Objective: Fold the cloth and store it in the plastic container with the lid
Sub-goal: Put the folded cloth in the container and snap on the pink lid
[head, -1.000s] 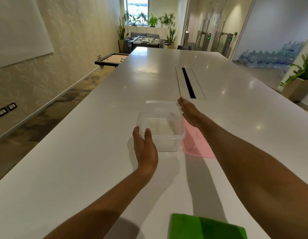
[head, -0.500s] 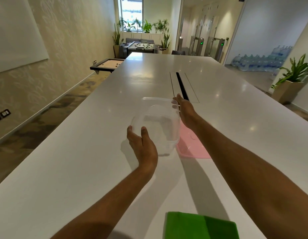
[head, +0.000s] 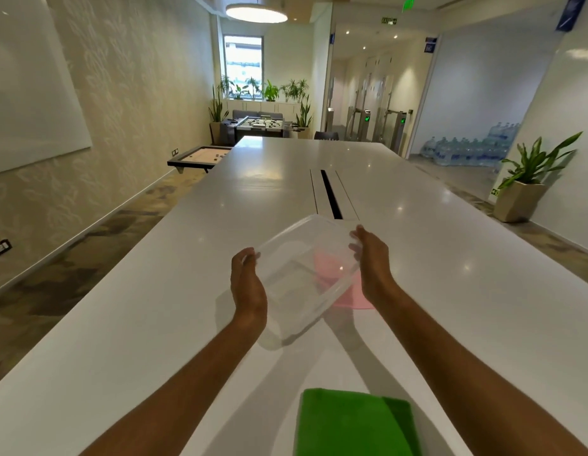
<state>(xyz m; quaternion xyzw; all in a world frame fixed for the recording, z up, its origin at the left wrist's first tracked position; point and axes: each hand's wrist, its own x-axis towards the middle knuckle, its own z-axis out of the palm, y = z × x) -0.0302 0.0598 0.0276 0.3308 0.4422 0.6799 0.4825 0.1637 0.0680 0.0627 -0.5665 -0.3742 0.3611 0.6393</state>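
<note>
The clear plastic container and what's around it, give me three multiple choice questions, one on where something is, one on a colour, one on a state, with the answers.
1. Where is the folded green cloth?
A. Inside the container
B. On the white table, nearer the person than the container
C. On the floor

2. What colour is the lid lying on the table?
A. Pink
B. Blue
C. Black

3. What state is the clear plastic container in?
A. Resting flat on the table with the lid on
B. Stuffed with cloth
C. Held tilted and empty between both hands

Answers: 1 B, the cloth lies at the near edge of the view. 2 A, pink shows through and beside the container. 3 C, the left hand and right hand grip opposite sides, nothing inside.
</note>
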